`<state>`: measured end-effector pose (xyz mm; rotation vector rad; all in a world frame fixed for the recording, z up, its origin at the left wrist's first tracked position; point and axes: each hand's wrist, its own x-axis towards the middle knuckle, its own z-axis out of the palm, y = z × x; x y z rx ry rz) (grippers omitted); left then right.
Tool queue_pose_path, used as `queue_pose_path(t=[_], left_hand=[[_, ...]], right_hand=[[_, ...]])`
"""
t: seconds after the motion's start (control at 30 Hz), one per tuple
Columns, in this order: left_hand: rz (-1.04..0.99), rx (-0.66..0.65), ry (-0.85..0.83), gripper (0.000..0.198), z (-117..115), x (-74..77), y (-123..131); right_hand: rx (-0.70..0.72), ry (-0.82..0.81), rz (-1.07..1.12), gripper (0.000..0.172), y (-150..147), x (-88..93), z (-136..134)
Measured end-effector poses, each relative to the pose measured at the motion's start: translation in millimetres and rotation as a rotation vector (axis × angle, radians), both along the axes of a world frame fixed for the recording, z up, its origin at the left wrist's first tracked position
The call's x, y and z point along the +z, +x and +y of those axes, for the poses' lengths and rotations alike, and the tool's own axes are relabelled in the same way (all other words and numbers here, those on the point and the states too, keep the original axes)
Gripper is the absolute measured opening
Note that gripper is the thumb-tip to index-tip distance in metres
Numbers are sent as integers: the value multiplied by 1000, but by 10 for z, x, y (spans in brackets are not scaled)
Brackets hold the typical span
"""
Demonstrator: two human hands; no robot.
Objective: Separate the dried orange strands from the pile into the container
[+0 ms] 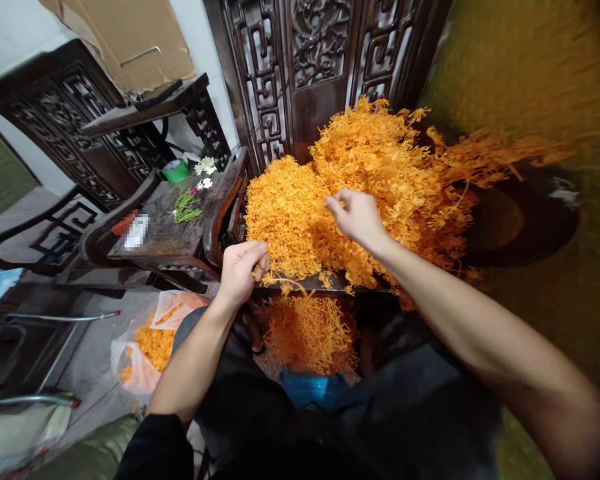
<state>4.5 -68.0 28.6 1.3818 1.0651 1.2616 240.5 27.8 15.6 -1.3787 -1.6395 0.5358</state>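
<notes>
A large heap of orange, frilly artificial-flower-like sprigs (380,153) covers the dark wooden seat. In front of its left part, my left hand (240,270) is closed, thumb pressed on the curled fingers, with a bit of orange sprig showing at the fingertips. A thin curved orange stem (290,281) lies at the seat's front edge beside it. Over the middle of the heap, my right hand (356,217) is closed with thumb and fingertips together. Whatever those fingertips hold, if anything, is too small to make out.
Below the seat, between my legs, orange stems (310,333) fill a blue container (313,388). A plastic bag (140,370) with orange pieces lies on the floor at left. The side table (167,230) bears green tape (176,171), green stems and white flowers. A carved backrest (320,100) rises behind.
</notes>
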Motion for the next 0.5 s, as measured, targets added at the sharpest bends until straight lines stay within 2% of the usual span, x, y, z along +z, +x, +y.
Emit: queue_pose_path(t=[0.07,0.17,0.27,0.4,0.5], left_hand=[[134,-40,-17,47,1,21,-45],[306,-140,-106,40,59,8,-44],[250,-136,-218,36,126,-26,10],[12,-225,-343,44,145,-40,94],[-119,-269,-361,53,125,-37,191]], right_hand=[[50,-140,114,39,130,11,70],[340,-326,379,45,147,43,9],[569,-418,505,44,35,72,-127],[672,-383,480,36,-86,118,-263],[686,-175,396,25,-138,143,-316]])
